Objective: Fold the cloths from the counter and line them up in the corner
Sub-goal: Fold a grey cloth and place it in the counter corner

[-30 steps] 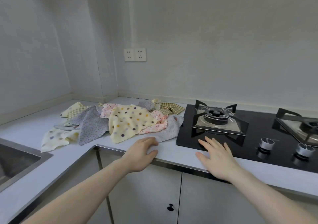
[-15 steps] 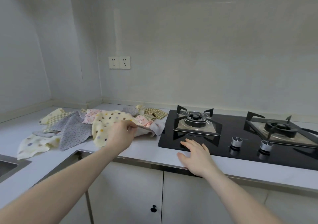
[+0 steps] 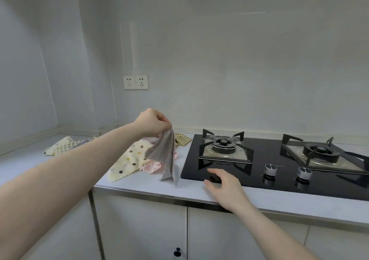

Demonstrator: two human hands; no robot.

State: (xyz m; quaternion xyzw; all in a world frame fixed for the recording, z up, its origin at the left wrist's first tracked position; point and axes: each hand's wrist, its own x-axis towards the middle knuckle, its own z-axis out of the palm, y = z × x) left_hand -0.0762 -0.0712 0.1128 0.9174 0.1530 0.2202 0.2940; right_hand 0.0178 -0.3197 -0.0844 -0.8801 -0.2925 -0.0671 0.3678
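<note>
Grey, soft and limp, a small cloth (image 3: pixel 166 155) hangs from the left hand (image 3: pixel 152 122), pinched by one corner between closed fingertips and raised clear of the heap, likely so it can fall open for folding. Its lower tip dangles just above the pale counter (image 3: pixel 139 183), beside the glossy black hob (image 3: pixel 279 171). The right hand (image 3: pixel 225 185) hovers open and empty over the hob's front edge. Behind, a crumpled pile of cloths (image 3: pixel 131 159), spotted cream, pink and checked with scalloped edges, waits unfolded near the corner.
</note>
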